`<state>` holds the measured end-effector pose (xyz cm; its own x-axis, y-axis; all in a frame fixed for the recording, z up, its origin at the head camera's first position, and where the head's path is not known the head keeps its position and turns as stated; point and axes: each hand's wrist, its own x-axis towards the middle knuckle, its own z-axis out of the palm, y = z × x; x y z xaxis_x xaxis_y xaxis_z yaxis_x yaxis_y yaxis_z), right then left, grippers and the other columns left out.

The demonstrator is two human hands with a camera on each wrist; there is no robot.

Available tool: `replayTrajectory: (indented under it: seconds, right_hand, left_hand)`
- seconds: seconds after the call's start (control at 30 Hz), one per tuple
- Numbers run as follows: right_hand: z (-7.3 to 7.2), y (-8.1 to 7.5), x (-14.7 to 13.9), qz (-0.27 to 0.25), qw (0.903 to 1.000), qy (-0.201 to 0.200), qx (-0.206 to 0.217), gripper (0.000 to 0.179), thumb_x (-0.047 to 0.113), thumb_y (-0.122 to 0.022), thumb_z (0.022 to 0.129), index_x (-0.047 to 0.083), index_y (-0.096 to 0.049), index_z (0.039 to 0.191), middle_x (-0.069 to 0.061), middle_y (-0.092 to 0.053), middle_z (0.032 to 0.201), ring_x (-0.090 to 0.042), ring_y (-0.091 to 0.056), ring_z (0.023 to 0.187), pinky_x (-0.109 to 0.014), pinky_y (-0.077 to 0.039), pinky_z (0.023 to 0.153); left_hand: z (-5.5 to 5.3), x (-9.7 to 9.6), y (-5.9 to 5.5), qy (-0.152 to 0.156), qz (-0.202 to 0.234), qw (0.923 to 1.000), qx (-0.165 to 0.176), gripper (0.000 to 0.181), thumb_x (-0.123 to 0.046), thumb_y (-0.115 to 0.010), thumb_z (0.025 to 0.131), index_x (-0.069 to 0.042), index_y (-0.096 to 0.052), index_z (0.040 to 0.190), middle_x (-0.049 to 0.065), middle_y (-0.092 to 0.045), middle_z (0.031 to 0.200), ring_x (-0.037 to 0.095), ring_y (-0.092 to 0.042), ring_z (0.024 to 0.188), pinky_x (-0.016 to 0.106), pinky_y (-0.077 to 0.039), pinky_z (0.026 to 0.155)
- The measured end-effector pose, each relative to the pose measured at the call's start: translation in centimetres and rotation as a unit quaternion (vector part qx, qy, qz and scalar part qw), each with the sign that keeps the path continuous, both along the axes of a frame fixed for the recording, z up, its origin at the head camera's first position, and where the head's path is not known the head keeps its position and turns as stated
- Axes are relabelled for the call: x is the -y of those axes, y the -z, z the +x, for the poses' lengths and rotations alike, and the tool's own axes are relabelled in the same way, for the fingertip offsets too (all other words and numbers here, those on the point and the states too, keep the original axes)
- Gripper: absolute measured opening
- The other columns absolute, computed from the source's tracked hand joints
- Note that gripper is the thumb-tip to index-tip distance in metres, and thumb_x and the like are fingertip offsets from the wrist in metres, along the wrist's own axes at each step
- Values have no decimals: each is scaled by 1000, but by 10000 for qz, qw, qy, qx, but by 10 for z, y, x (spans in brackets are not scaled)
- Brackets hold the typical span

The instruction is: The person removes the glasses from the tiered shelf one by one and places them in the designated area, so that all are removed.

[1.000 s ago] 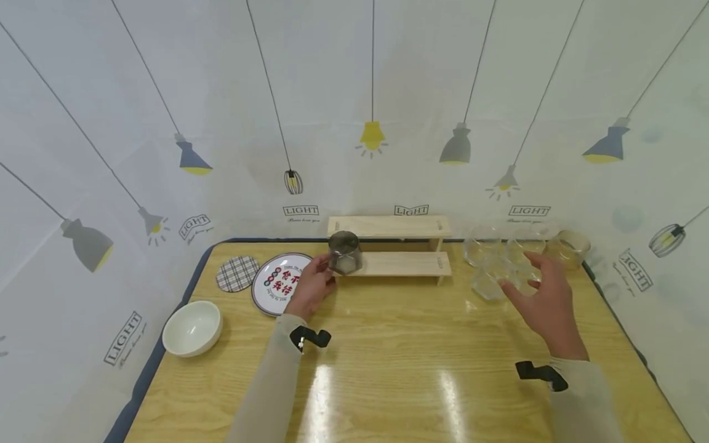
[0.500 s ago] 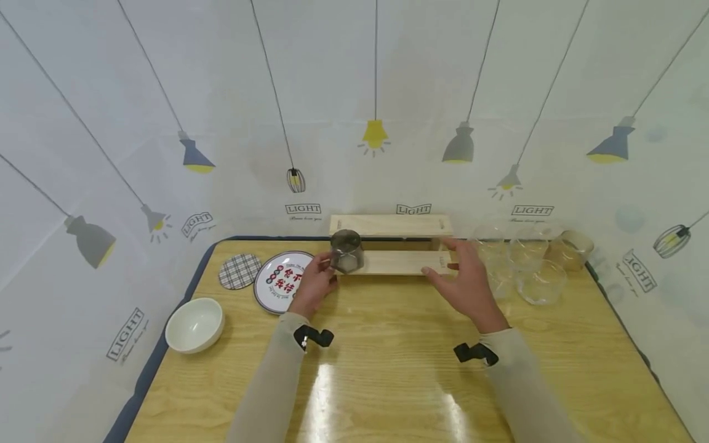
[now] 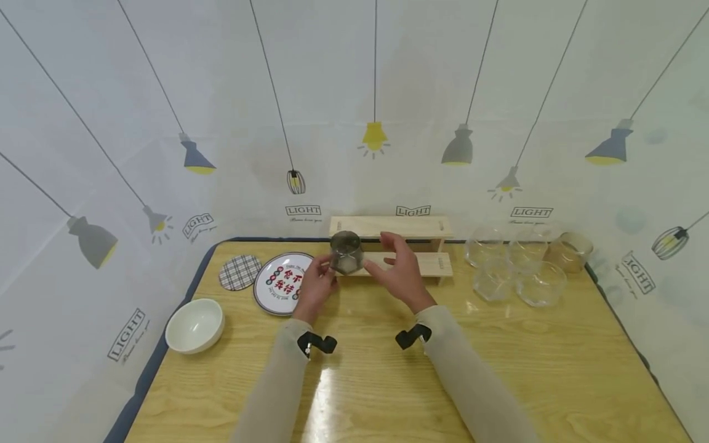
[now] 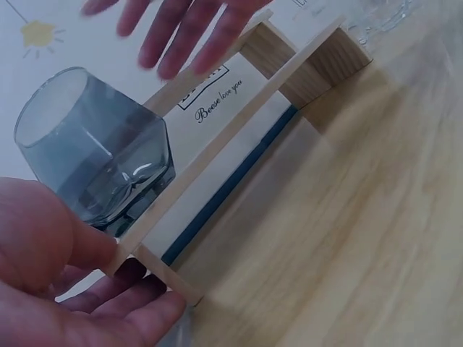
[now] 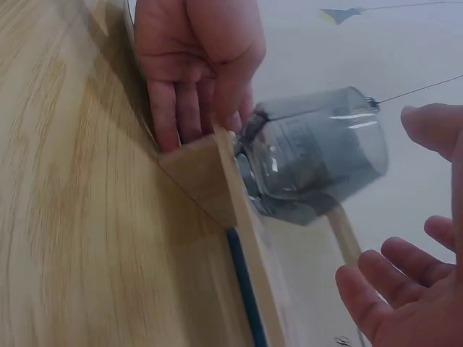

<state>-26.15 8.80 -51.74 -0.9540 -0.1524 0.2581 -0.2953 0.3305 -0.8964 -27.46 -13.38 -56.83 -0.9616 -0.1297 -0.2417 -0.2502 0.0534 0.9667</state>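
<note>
A smoky grey glass (image 3: 346, 252) with a faceted base stands at the left end of the lower step of a two-step wooden shelf (image 3: 429, 264). My left hand (image 3: 317, 286) grips that end of the shelf; in the left wrist view its thumb (image 4: 94, 249) lies at the board's corner and its fingers curl by the leg. Just right of the glass is my right hand (image 3: 401, 271), thumb toward the glass, holding nothing. The right wrist view shows its spread fingers (image 5: 405, 264) apart from the glass.
Several clear glasses (image 3: 493, 280) and an amber glass (image 3: 570, 252) stand at the back right. To the left are a plate (image 3: 277, 301) with red lettering, a plaid coaster (image 3: 240, 272) and a white bowl (image 3: 194, 326). A lamp-print wall covering (image 3: 354, 92) rises behind the table.
My right hand has moved left from the clear glasses, past the shelf's right end, to beside the grey glass. My left hand has stayed at the shelf's left end.
</note>
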Motion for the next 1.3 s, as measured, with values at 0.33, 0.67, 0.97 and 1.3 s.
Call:
replayTrajectory:
  seconds: [0.33,0.67,0.97,1.3]
  right_hand:
    - [-23,5,42,-174,9992,-286,223,83,33,-87,89,9,-44,156,-14,-58,148,-33,-57,137,-53,-54,110]
    - [-24,6,49,90,9998,-151,1,77,26,-87,89,11,-48,154,-12,-59,147,-32,-57,136,-55,-46,118]
    - [-19,4,43,346,9993,-117,2,83,35,-85,90,9,-44,159,-14,-53,151,-34,-54,138,-57,-44,119]
    - [-4,-1,17,405,9989,-120,-211,77,36,-92,83,17,-57,149,-8,-54,143,-29,-56,123,-54,-53,102]
  left_hand:
    - [10,-13,12,-654,-621,9943,-571,38,-10,-61,102,-15,-62,140,17,-71,131,27,-67,112,29,-53,83]
    - [17,-23,7,-925,-762,9911,-585,35,-12,-65,103,-14,-62,138,16,-64,144,33,-59,136,51,-50,113]
    - [14,-21,8,-931,-806,9906,-600,35,-13,-65,102,-15,-62,137,15,-65,143,32,-58,138,51,-49,115]
    - [14,-18,8,-849,-719,9920,-595,35,-10,-65,101,-14,-63,136,18,-68,136,30,-64,126,46,-53,103]
